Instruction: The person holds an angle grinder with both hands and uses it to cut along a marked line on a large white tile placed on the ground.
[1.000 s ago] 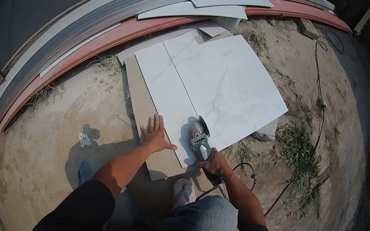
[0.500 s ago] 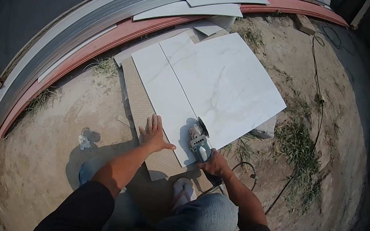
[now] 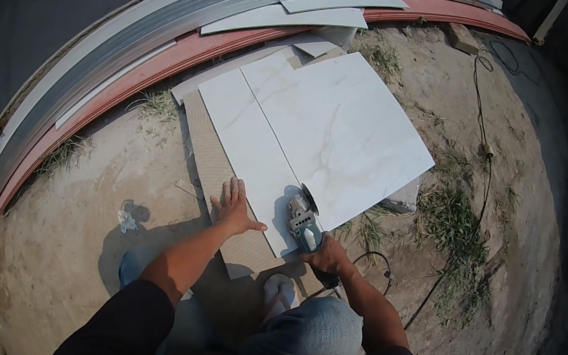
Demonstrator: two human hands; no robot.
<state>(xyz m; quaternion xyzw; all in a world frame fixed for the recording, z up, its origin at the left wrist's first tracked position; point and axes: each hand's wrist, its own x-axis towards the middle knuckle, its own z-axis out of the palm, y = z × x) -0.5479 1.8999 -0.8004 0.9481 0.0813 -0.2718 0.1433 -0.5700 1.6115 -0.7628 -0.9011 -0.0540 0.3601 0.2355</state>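
My right hand [image 3: 332,255] is wrapped round the body of a teal angle grinder [image 3: 305,228]. The grinder's dark disc [image 3: 309,198] meets the white marbled tile [image 3: 352,136] at the near end of a long straight dark line. That line runs up the tile and sets off a narrower strip [image 3: 251,126] on the left. My left hand [image 3: 235,208] lies flat with fingers spread and thumb out, at the strip's left edge. Under it is a brown ridged board [image 3: 211,136]. Whether the disc is spinning I cannot tell.
Long stacked metal and red panels [image 3: 129,66] curve along the far left side, with white offcuts [image 3: 289,20] on top. A black cable [image 3: 485,190] trails over the dirt on the right, past grass tufts [image 3: 454,223]. My foot in a sandal [image 3: 278,294] is close below the tile.
The grinder sits very slightly lower relative to the tile, its disc still at the line. The whole view has shifted a little. My left hand keeps its place.
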